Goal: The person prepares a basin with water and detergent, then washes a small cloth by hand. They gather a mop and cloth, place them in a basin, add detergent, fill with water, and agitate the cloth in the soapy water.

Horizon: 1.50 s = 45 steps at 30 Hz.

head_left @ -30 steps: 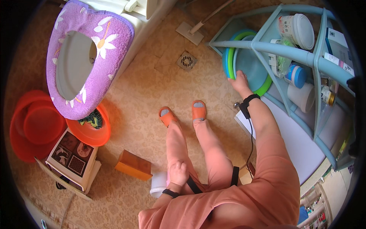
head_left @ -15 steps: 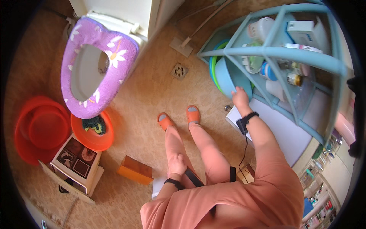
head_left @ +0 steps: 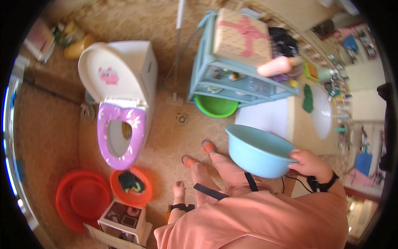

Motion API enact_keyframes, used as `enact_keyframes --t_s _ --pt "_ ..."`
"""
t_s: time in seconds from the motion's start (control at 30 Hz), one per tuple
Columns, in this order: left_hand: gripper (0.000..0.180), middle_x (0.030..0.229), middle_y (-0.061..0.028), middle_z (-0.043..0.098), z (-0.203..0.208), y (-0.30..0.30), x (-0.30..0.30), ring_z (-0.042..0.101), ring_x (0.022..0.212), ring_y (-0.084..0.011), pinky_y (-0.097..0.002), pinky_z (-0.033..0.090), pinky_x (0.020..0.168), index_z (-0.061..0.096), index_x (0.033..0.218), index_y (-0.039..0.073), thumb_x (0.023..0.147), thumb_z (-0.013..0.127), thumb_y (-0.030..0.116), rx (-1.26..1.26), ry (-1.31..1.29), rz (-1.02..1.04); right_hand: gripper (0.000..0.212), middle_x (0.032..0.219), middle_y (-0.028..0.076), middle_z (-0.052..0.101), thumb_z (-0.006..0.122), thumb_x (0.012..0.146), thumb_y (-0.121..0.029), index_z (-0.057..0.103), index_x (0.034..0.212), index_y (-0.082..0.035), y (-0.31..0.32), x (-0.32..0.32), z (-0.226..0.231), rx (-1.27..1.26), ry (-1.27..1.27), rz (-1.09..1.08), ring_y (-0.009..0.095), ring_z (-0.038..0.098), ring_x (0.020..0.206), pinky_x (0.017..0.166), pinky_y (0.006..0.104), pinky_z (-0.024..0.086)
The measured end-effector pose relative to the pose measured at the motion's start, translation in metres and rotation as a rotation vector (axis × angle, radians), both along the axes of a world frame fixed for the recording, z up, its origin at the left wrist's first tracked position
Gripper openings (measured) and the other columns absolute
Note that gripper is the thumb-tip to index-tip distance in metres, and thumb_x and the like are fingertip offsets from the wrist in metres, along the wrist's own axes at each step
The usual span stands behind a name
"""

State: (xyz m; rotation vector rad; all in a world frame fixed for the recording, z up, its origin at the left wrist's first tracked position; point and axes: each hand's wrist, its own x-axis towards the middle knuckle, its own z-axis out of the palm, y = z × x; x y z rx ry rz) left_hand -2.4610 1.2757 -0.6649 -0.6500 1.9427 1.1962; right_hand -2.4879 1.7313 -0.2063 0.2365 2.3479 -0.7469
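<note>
My right hand (head_left: 311, 162) grips the rim of a light blue plastic basin (head_left: 259, 155), fingers and thumb closed over its edge. The basin is held up tilted in front of my right side, and no contents show in it. My left hand (head_left: 179, 189) hangs by my left leg, its fingers curled in with nothing seen in them. A bright green basin (head_left: 217, 108) stays on the bottom level of the light blue shelf rack (head_left: 203, 72), with a bluish rim around it.
A toilet with a purple plush seat cover (head_left: 140, 124) stands at the left. Red basins (head_left: 66, 203) and an orange basin (head_left: 146, 193) holding dark cloth sit near a small white stool (head_left: 137, 226). A sink (head_left: 321, 112) is at the right, a floor drain (head_left: 181, 119) ahead.
The light blue basin has come out of the rack toward me in my right hand. My left hand has left my thigh. The view has tilted up, showing the rack top and sink.
</note>
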Motion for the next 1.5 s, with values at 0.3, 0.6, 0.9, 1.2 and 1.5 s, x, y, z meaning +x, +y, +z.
enact_keyframes --t_s 0.3,0.6,0.9,1.2,1.5 --pt "0.024 0.081 -0.0108 0.060 0.008 0.001 -0.028 0.059 0.058 -0.0192 -0.0306 0.051 0.050 0.057 0.099 -0.001 0.083 0.053 0.015 -0.056 -0.183 0.023 0.027 0.083 0.020 0.057 0.060 0.073 -0.014 0.055 0.093 0.003 0.054 0.138 0.162 0.516 0.229 -0.536 0.036 0.056 0.078 0.070 0.0398 0.045" --pt "0.021 0.082 -0.0103 0.058 0.000 0.107 0.015 0.059 0.056 -0.0177 -0.0290 0.048 0.048 0.055 0.101 -0.001 0.086 0.049 0.012 0.187 -0.099 0.034 0.029 0.096 0.024 0.060 0.060 0.077 -0.015 0.057 0.101 0.001 0.290 0.149 -0.025 0.821 0.003 -0.585 0.039 0.057 0.090 0.078 0.0423 0.046" --pt "0.021 0.079 -0.0107 0.059 -0.021 0.153 0.064 0.058 0.052 -0.0173 -0.0288 0.047 0.044 0.053 0.099 -0.001 0.087 0.049 0.016 0.023 -0.281 0.058 0.068 0.121 0.028 0.048 0.057 0.079 -0.046 0.045 0.119 0.009 0.386 0.155 -0.162 0.823 -0.411 -0.607 0.041 0.049 0.110 0.092 0.0428 0.040" --pt "0.018 0.082 -0.0079 0.058 -0.019 0.221 0.048 0.057 0.055 -0.0148 -0.0275 0.047 0.048 0.053 0.097 0.000 0.089 0.049 0.016 0.066 -0.207 0.017 0.040 0.077 0.009 0.057 0.040 0.093 -0.041 0.051 0.090 -0.003 0.608 0.114 -0.121 -0.048 0.851 -1.880 0.021 0.055 0.067 0.059 0.0325 0.049" --pt "0.020 0.084 -0.0116 0.062 -0.013 0.226 0.063 0.061 0.063 -0.0192 -0.0306 0.051 0.056 0.056 0.098 -0.001 0.086 0.050 0.014 -0.074 -0.159 0.035 0.036 0.087 0.009 0.054 0.039 0.094 -0.038 0.048 0.101 -0.004 0.698 0.096 -0.073 -0.165 1.032 -1.752 0.022 0.055 0.077 0.067 0.0322 0.050"
